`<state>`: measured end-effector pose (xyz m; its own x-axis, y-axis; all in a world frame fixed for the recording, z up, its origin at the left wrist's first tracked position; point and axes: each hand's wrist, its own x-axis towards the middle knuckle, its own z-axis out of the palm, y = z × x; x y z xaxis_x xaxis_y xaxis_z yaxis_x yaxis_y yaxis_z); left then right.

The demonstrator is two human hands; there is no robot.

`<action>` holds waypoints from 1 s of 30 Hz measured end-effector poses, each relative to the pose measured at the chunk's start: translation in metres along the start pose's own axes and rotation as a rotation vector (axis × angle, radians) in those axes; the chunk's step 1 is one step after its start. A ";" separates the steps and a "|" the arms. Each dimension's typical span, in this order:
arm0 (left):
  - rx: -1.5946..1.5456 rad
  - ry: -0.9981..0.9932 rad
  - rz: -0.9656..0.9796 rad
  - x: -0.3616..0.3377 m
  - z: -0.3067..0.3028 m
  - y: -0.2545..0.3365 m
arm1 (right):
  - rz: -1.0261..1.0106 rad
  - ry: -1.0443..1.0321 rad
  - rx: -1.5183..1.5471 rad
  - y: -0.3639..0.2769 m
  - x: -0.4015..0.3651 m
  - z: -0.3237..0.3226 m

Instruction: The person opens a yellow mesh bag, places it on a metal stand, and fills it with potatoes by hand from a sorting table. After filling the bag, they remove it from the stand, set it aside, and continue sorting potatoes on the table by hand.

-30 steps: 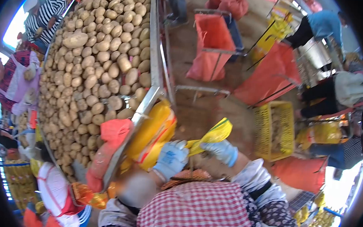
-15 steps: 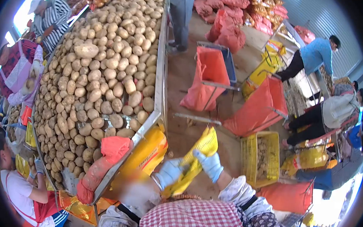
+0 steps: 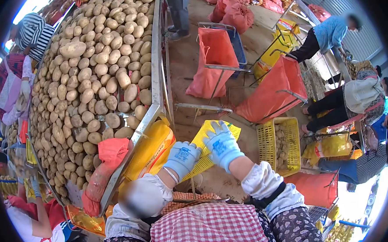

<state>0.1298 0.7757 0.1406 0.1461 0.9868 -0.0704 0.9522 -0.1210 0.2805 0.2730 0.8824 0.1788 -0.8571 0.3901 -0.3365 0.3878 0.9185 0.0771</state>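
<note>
A metal-edged table [image 3: 142, 127] heaped with potatoes [image 3: 101, 69] fills the left side, a red sack [image 3: 113, 149] slumped over its near edge. A yellow printed bag [image 3: 155, 141] crowds the space just beside the left hand [image 3: 182, 157]. Ahead, two red sacks [image 3: 207, 80] gape on metal frames, and a yellow crate [image 3: 266, 144] holding potatoes sits off to the right. Between the gloved hands is a yellow mesh bag [image 3: 203, 162], flat and slanting up to the right. The right hand [image 3: 222, 145] spreads its fingers over it; the left's fingers bend at its left edge, whether pinching I cannot tell
</note>
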 end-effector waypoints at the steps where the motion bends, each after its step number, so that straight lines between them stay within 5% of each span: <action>1: 0.030 -0.044 -0.029 0.000 0.004 -0.005 | 0.018 -0.256 -0.040 0.005 0.009 0.008; 7: -0.242 -0.229 -0.356 -0.011 0.029 -0.071 | 0.342 -0.150 0.483 0.052 -0.031 0.063; 9: -0.434 -0.195 -0.442 -0.018 0.047 -0.090 | 0.450 -0.017 1.282 0.066 -0.037 0.091; 10: -0.983 -0.070 -0.486 -0.019 0.070 -0.102 | 0.414 0.091 1.603 0.075 -0.033 0.134; 11: -1.529 0.075 -0.508 -0.017 0.082 -0.109 | 0.411 0.090 1.604 0.073 -0.032 0.134; 12: -1.775 0.014 -0.591 -0.013 0.068 -0.109 | 0.491 0.082 1.674 0.070 -0.031 0.127; 15: -1.809 0.148 -0.697 0.002 0.080 -0.113 | 0.598 0.067 1.735 0.067 -0.021 0.112; 19: -1.646 0.324 -0.601 0.025 0.072 -0.110 | 0.677 0.108 1.745 0.071 0.002 0.121; 20: -1.425 0.258 -0.784 0.026 0.059 -0.107 | 0.658 0.176 1.707 0.070 0.008 0.122; 23: -1.876 0.434 -0.803 0.045 0.106 -0.131 | 0.657 0.197 1.681 0.072 0.023 0.129; 30: -1.719 0.685 -0.849 0.078 0.129 -0.113 | 0.823 0.305 1.790 0.072 0.050 0.126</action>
<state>0.0688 0.8527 -0.0201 -0.6052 0.6487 -0.4615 -0.5334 0.0999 0.8399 0.3011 0.9594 0.0493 -0.2717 0.7824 -0.5603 0.3186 -0.4763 -0.8196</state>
